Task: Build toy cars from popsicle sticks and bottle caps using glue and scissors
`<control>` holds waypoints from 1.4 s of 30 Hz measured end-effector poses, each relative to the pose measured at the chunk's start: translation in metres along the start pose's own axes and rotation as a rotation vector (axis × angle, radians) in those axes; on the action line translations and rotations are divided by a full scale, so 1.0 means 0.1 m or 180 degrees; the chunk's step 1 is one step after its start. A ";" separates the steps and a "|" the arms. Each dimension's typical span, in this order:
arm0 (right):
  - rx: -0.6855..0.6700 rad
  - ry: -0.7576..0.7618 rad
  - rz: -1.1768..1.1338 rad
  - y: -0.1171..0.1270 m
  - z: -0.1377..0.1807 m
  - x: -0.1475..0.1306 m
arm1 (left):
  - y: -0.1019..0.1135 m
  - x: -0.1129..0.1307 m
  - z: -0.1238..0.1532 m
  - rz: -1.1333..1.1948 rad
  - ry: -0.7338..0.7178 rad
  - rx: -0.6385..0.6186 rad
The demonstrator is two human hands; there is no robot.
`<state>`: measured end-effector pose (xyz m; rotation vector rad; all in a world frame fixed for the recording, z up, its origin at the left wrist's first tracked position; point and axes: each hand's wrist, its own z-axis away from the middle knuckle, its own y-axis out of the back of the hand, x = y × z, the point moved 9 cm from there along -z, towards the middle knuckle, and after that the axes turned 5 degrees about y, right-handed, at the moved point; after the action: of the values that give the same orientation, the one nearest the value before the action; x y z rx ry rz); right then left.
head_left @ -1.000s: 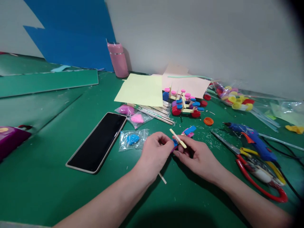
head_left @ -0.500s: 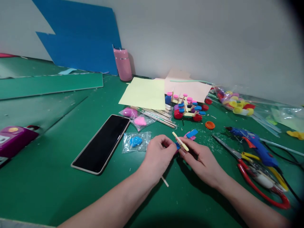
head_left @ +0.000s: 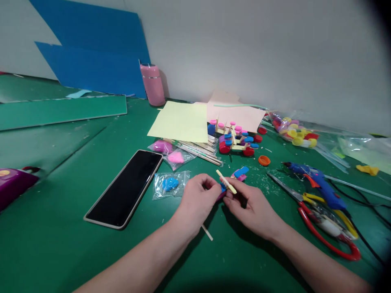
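Fingers of my right hand (head_left: pixel 255 207) are clamped on the pale stick (head_left: pixel 226 182), which slants far-left to near-right between my hands, nearer the right, while my left hand (head_left: pixel 198 197) pinches the blue piece (head_left: pixel 222 187) just beside it.

Stick (head_left: pixel 226 182), pale yellow; small piece (head_left: pixel 223 188) beside it, blue and purple; desk (head_left: pixel 244 264), green with whitish specks; phone (head_left: pixel 124 189), black-screened with a pale edge; bagged lump (head_left: pixel 170 184), blue; flask (head_left: pixel 153 89), pink with a silvery band; wheeled models (head_left: pixel 238 147), red, blue, pink, purple and pale yellow; cap (head_left: pixel 264 160), orange; glue gun (head_left: pixel 331 195), blue with a red-orange trigger.
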<state>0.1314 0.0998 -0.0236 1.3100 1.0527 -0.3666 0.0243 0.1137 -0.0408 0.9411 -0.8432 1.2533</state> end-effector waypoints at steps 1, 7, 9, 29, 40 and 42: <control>-0.0020 -0.0028 -0.0022 -0.01 0.00 0.01 | 0.00 0.01 0.00 0.0007 0.0004 -0.0017; -0.0062 -0.0123 -0.0043 -0.02 0.00 0.06 | 0.00 0.02 0.02 -0.0002 0.0035 -0.0029; -0.0068 -0.0135 -0.0057 -0.02 0.00 0.07 | 0.00 0.02 0.01 0.0016 0.0052 -0.0043; 0.0094 -0.0055 -0.0011 0.00 -0.03 0.06 | -0.05 0.04 0.13 -0.1282 -0.0929 -0.0070; 0.0129 -0.0144 -0.0061 0.00 -0.04 0.03 | -0.02 0.14 0.11 -0.1172 -0.1347 -0.0156; 0.0141 -0.0131 -0.0050 0.00 -0.04 0.03 | -0.01 0.13 0.12 -0.1177 -0.1409 -0.0134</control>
<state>0.1311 0.1046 -0.0257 1.3288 1.0258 -0.4289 0.0270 0.1079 -0.0246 1.2983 -0.9766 0.7148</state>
